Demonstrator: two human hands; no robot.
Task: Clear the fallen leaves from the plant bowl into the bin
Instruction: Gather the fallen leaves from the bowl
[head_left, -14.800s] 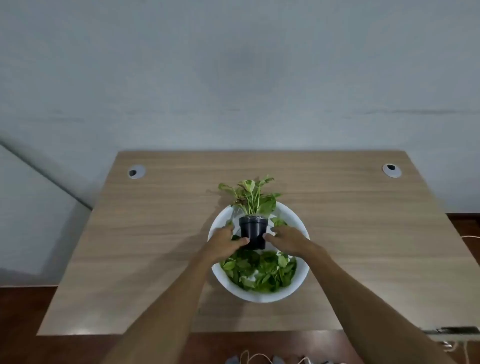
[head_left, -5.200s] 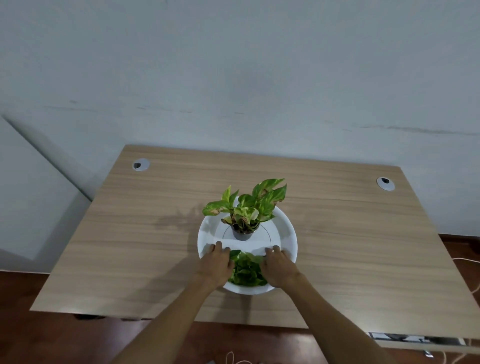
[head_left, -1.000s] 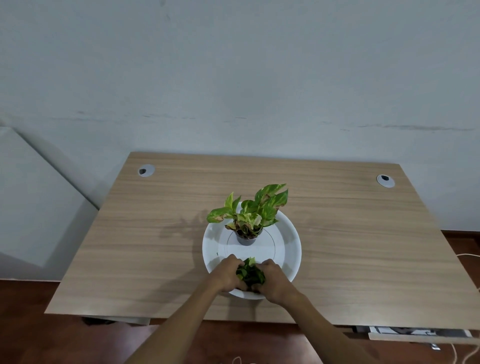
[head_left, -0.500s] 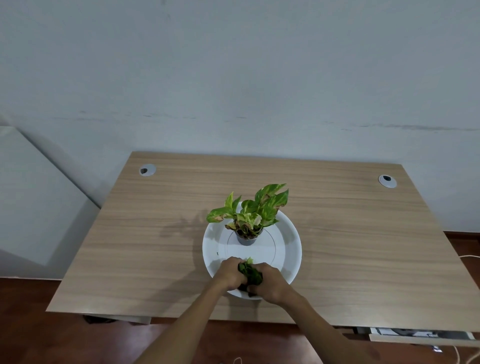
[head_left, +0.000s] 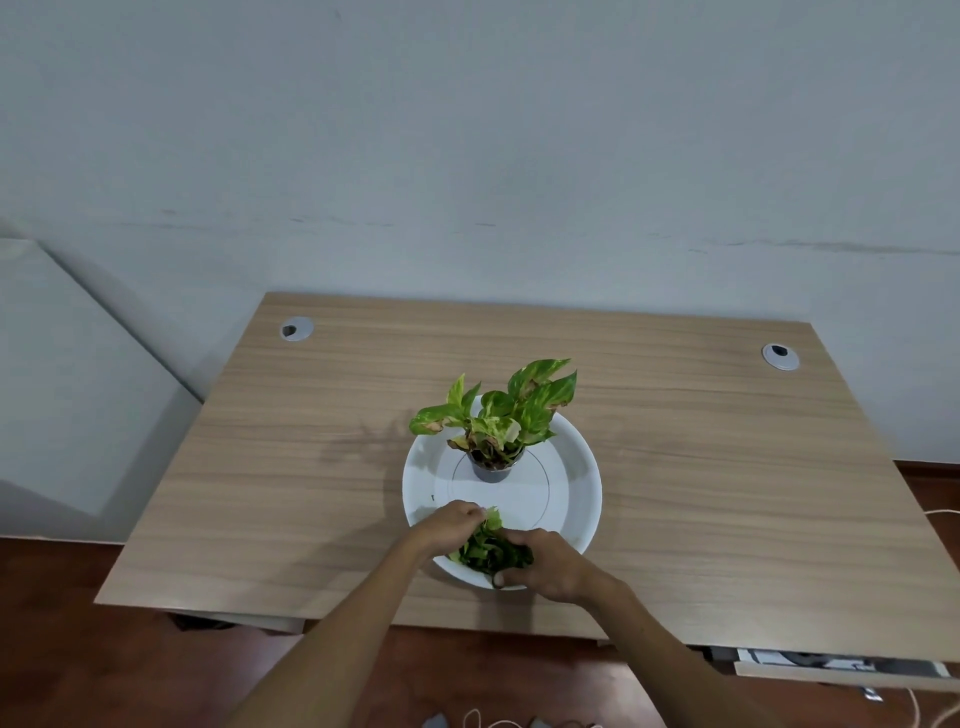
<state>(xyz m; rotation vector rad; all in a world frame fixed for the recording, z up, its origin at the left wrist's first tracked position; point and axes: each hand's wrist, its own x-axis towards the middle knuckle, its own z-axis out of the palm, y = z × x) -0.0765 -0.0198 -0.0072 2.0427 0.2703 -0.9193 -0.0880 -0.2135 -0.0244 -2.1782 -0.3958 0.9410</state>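
We clutch the leaf clump (head_left: 491, 548) between left hand (head_left: 451, 525) and right hand (head_left: 553, 564), fingers curled round it. Loose leaves could slip out over the white bowl (head_left: 582, 486) rim onto the desk (head_left: 311, 467).

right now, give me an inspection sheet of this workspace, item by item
surface: wooden desk, two round cable grommets at the far corners
job's things: white bowl holds the potted plant; loose leaves gathered in one bunch at its near edge; no bin in view
clutter: nothing seen on the desk
hands: left hand and right hand grip the leaf bunch from either side
cables: white cords on the floor, right and near edge
surroundings: pale wall, reddish floor
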